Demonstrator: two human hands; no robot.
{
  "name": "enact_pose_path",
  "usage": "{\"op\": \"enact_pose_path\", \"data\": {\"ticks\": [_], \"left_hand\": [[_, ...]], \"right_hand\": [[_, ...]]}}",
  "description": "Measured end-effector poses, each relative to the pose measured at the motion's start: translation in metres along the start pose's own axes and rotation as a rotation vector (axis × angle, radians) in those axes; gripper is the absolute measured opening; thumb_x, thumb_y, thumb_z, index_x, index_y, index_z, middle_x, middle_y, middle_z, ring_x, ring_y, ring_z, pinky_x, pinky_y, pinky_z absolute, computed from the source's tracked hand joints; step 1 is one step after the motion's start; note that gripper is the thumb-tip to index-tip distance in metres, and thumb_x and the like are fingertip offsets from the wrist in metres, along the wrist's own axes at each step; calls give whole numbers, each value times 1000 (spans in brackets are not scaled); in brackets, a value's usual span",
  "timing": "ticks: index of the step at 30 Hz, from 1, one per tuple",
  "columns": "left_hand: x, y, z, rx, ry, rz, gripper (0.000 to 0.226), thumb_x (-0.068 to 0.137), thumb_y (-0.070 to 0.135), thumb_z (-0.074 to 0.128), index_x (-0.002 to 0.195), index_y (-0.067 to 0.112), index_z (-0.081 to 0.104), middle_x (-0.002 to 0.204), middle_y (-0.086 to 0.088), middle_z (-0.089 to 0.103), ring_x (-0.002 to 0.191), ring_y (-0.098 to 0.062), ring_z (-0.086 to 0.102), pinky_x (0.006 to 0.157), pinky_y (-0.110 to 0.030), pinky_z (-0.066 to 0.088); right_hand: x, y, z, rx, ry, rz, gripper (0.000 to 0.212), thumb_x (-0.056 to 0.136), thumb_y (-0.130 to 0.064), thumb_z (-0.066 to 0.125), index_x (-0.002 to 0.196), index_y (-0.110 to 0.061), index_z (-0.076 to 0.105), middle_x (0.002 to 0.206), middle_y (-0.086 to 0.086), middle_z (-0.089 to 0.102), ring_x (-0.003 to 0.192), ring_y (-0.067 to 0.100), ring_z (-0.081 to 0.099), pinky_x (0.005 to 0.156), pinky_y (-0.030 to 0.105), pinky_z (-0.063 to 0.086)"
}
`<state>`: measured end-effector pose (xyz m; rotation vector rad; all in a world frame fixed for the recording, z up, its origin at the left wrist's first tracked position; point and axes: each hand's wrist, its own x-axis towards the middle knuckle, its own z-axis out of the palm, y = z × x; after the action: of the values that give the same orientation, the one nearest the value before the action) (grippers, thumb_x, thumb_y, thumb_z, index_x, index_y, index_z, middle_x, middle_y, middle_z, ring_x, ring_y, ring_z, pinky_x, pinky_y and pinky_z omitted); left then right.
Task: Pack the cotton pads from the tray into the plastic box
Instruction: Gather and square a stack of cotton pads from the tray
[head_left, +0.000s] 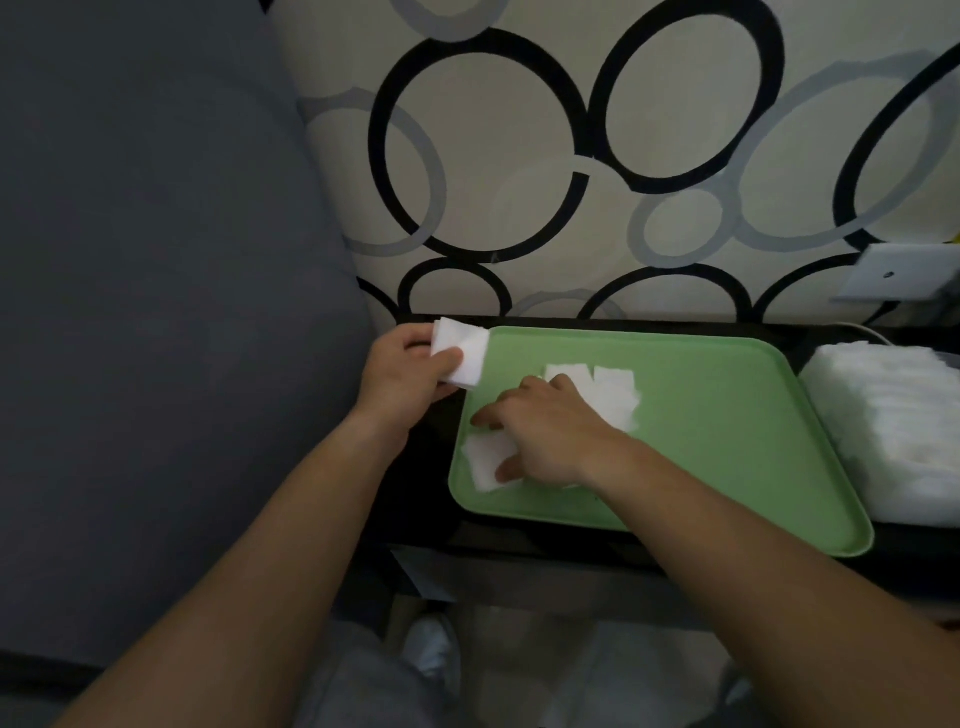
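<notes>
Your left hand (402, 376) is clamped on a small stack of cotton pads (460, 351), thumb on top and fingers curled beneath. It hovers just past the far left corner of the green tray (727, 441). Holding it there makes sense: the stack stays squared up and within easy reach of the hand that is collecting.

Your right hand (545, 431) lies low over the left part of the tray with its fingers spread apart, gripping nothing. Its thumb touches one loose pad (485, 460) just below the fingertips. It seems placed to draw that pad in for a pinch.

More loose pads (613, 389) lie just beyond the knuckles of that hand, overlapping one another.

The plastic box (893, 431) sits well to the right of your right hand, just beside the tray on the dark worktop (426, 493). It already looks full of stacked white pads.

The pads are thin, white and square, soft at the edges and limp. They will likely slide on the smooth tray, so a light press before lifting should help.
</notes>
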<state>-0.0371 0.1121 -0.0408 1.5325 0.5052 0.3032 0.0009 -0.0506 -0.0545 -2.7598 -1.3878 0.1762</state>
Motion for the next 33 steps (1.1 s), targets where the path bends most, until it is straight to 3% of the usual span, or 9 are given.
{"op": "enact_pose_path", "data": {"ticks": [5, 9, 12, 15, 18, 21, 25, 29, 33], "left_hand": [[4, -2, -2, 30, -10, 15, 27, 89, 3, 66, 115, 7, 61, 104, -12, 72, 92, -21, 71, 65, -25, 57], [7, -2, 0, 37, -17, 15, 30, 90, 4, 65, 120, 6, 61, 105, -11, 72, 91, -19, 71, 64, -23, 56], [8, -1, 2, 18, -31, 4, 29, 91, 4, 65, 120, 5, 63, 104, -10, 73, 91, -18, 71, 66, -25, 57], [5, -1, 5, 0, -66, -6, 25, 92, 2, 63, 116, 5, 66, 100, -9, 74, 91, -20, 71, 74, -31, 60], [-1, 0, 12, 16, -120, -4, 25, 91, 2, 64, 116, 4, 68, 101, -10, 75, 92, -22, 72, 79, -35, 61], [-8, 2, 21, 28, -218, -4, 21, 90, 8, 69, 110, 8, 72, 96, -5, 77, 86, -15, 74, 70, -27, 60], [-14, 4, 33, 41, -329, -8, 15, 88, 9, 71, 101, 15, 74, 95, -5, 77, 90, -18, 74, 77, -32, 60], [-18, 7, 42, 79, -401, 7, 19, 90, 10, 69, 108, 12, 74, 98, -6, 77, 94, -20, 73, 83, -37, 60], [-24, 10, 48, 97, -451, 20, 24, 91, 8, 67, 114, 10, 72, 101, -8, 77, 96, -21, 73, 80, -32, 60]], "right_hand": [[7, -4, 2, -30, -30, 23, 62, 76, -49, 76, 130, -28, 54, 117, 1, 64, 111, 24, 49, 90, 42, 32], [8, -5, 1, 76, -59, 17, 42, 80, -41, 74, 116, -24, 61, 109, 0, 64, 106, 23, 52, 87, 41, 32], [1, 5, -7, 444, -47, 56, 16, 84, -29, 68, 99, -24, 66, 96, -4, 65, 92, 18, 60, 79, 37, 44], [-10, 20, -16, 785, 62, 97, 4, 86, -21, 69, 88, -17, 68, 85, 3, 67, 78, 18, 62, 73, 36, 49], [-21, 29, -26, 1095, 196, 159, 8, 88, -11, 71, 94, -7, 70, 90, 11, 73, 82, 24, 69, 72, 35, 55], [-26, 36, -31, 1315, 303, 220, 15, 84, -5, 74, 98, -7, 71, 91, 7, 76, 78, 16, 70, 62, 23, 56], [-28, 45, -32, 1355, 353, 284, 23, 78, -6, 79, 99, -2, 71, 87, 9, 76, 72, 17, 67, 57, 22, 54], [-36, 52, -35, 1307, 359, 311, 20, 76, -7, 82, 93, -5, 72, 79, 3, 75, 67, 11, 66, 56, 21, 52], [-41, 57, -36, 1277, 364, 333, 16, 74, -7, 83, 84, -9, 71, 74, 2, 73, 59, 6, 65, 53, 20, 51]]}}
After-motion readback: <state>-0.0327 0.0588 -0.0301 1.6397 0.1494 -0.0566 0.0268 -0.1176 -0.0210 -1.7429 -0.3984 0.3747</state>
